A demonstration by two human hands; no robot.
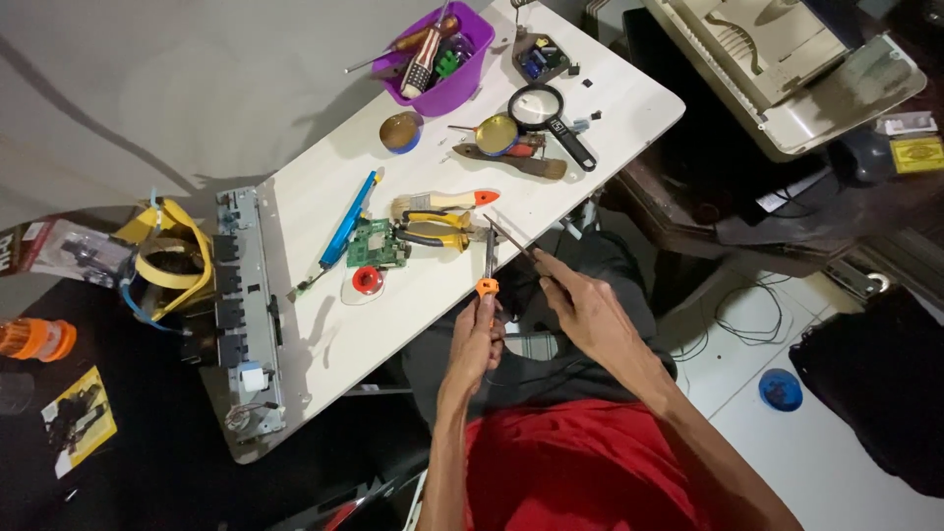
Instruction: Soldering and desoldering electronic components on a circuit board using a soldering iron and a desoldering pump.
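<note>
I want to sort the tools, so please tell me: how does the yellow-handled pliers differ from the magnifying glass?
The pliers has yellow handles; the magnifying glass has a black frame and handle. The pliers lies near the green circuit board; the magnifying glass lies farther away, toward the purple tub. Both lie flat on the white table, untouched by the hands.

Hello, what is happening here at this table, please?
A person in a red shirt sits at a white table. The left hand holds a tool with an orange handle, pointing up. The right hand holds a thin dark tool whose tip meets the first one above the table edge. Nearby lie a green circuit board, yellow pliers, a brush and a magnifying glass.
</note>
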